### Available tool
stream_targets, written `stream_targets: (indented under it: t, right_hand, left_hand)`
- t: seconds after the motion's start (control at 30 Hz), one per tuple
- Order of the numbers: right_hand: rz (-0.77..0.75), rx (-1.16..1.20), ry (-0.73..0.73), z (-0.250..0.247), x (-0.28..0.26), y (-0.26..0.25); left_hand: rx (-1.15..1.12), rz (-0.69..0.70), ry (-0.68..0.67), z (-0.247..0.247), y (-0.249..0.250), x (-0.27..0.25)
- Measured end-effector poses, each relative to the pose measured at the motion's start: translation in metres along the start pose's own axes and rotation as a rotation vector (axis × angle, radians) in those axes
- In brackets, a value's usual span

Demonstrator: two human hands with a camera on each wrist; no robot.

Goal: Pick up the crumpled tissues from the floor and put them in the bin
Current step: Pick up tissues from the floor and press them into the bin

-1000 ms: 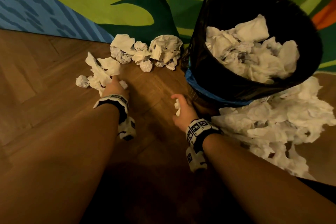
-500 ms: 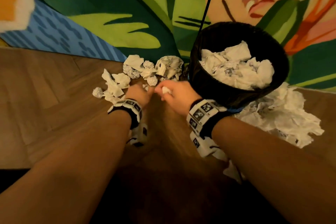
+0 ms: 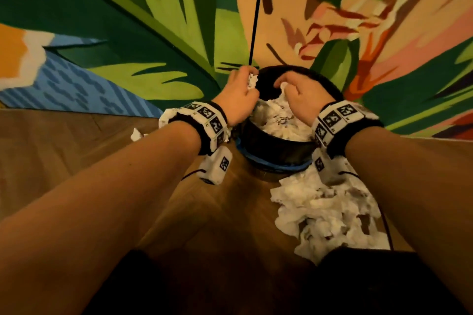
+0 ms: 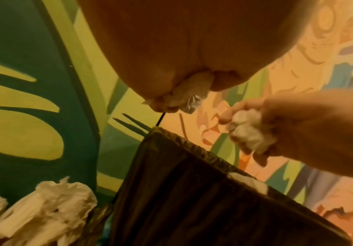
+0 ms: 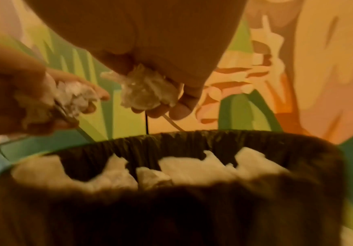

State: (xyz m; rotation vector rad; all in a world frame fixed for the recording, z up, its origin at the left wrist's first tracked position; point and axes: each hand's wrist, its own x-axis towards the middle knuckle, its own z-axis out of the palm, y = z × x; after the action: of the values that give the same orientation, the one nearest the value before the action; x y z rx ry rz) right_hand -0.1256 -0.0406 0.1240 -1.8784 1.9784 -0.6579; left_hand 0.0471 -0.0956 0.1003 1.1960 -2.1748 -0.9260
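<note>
Seemingly, tissues (image 5: 148, 89) inside curled fingers (image 5: 177, 111).

A wall (image 3: 153, 33) painted with a large mural of green leaves, a blue striped patch and peach and orange petals is seen behind the scene. A thin black cord (image 3: 256, 7) is stretched down across the mural. Below the wall, a brown wooden floor (image 3: 76, 140) laid in a herringbone pattern is shown, darkened by shadow toward the lower edge
</note>
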Motion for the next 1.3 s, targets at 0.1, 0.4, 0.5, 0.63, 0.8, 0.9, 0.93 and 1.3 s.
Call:
stream_targets:
  t: [0.1, 0.4, 0.5, 0.63, 0.8, 0.9, 0.93, 1.3]
  right_hand:
    - [0.100, -0.083, -0.072, 0.008, -0.011, 0.026]
    - [0.173, -0.247, -0.069, 0.012, -0.011, 0.048]
    - [0.171, -0.274, -0.013, 0.015, -0.007, 0.042]
    - [0.051, -0.235, 0.110, 0.017, 0.002, 0.024]
    - [-0.045, -0.034, 0.170, 0.032, 0.017, -0.018]
    - [-0.131, 0.006, 0.129, 0.047, 0.022, -0.042]
    - [-0.157, 0.015, 0.114, 0.051, 0.024, -0.049]
    - [-0.265, 0.210, -0.087, 0.137, 0.025, -0.093]
  left_hand:
    - [0.047, 0.017, -0.064, 0.011, 0.008, -0.001]
    - [0.265, 0.032, -0.125, 0.014, -0.005, 0.017]
    - [0.229, 0.059, -0.077, 0.016, -0.010, 0.022]
    - [0.127, 0.103, 0.056, 0.000, -0.020, 0.027]
    - [0.049, 0.108, 0.229, -0.031, -0.057, 0.022]
    - [0.037, 0.030, 0.268, -0.043, -0.088, 0.013]
    - [0.043, -0.013, 0.277, -0.045, -0.098, 0.010]
    - [0.195, -0.425, 0.170, -0.033, -0.199, -0.045]
